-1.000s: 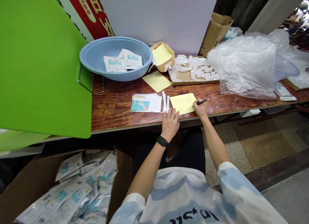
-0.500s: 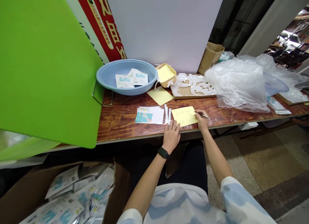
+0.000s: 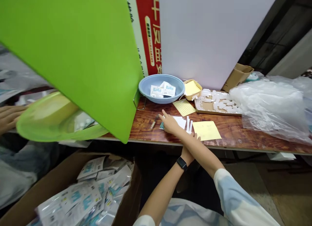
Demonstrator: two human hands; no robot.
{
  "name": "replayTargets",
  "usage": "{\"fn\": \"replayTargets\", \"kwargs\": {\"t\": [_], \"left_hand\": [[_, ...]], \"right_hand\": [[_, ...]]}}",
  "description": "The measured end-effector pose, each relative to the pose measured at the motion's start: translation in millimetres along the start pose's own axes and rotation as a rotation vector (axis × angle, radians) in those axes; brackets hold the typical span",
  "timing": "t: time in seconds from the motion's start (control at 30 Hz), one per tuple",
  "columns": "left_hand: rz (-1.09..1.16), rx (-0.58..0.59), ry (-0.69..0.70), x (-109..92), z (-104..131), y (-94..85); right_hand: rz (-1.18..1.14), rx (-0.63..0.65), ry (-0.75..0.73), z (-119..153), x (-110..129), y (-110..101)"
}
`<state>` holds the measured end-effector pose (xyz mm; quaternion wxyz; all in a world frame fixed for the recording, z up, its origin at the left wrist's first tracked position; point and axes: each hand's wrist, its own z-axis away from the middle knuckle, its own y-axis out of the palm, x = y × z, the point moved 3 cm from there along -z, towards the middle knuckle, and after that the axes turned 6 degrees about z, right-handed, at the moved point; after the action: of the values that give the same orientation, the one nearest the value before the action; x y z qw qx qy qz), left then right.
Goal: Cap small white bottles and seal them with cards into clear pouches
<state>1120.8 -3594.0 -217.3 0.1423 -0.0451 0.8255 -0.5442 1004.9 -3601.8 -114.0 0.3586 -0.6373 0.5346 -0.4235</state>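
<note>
My right hand [image 3: 170,122] is stretched across to the left over the printed cards [image 3: 180,121], thumb and fingers apart, with nothing visible in it. Just left of its fingertips is a short, blurred pen-like object [image 3: 154,122], dark at one end and tan at the other. My left hand [image 3: 188,152], below a black watch, rests at the table's front edge, partly hidden under my right forearm. Its visible fingertips are extended near the lower left corner of a yellow paper [image 3: 207,130] with faint writing. White strips [image 3: 189,124] lie between the cards and that paper.
Behind stand a blue basin [image 3: 146,86] with white packets, a yellow sticker sheet [image 3: 184,107], a small tan basket [image 3: 198,93] and a cardboard tray [image 3: 219,112] of white bottles. A green board [image 3: 97,63] blocks the left. Another person's hand [image 3: 9,118] is beyond it.
My right hand has left the yellow paper and crossed over my left forearm to the left, the pen no longer in its fingers. The view has swung left.
</note>
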Motion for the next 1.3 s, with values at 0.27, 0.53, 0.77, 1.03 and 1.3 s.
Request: {"fn": "replayTargets", "kwargs": {"t": [0.27,0.53,0.77,1.03,1.3], "left_hand": [[0.007,-0.031,0.044,-19.1,-4.4,-21.1],[0.023,0.102,0.174,-65.1,-16.8,-49.4],[0.031,0.115,0.104,-26.0,-105.5,-48.1],[0.034,0.175,0.158,-14.0,-126.0,-9.0],[0.049,0.182,0.124,-13.2,-124.4,-6.6]], "right_hand": [[0.109,-0.181,0.689,149.1,-85.6,-32.8],[0.202,-0.089,0.958,215.4,-183.6,-62.8],[0.109,0.096,0.757,196.5,-213.9,-75.6],[0.067,0.136,0.726,170.8,-238.0,-75.6],[0.114,0.046,0.644,175.3,-230.5,-67.9]]}}
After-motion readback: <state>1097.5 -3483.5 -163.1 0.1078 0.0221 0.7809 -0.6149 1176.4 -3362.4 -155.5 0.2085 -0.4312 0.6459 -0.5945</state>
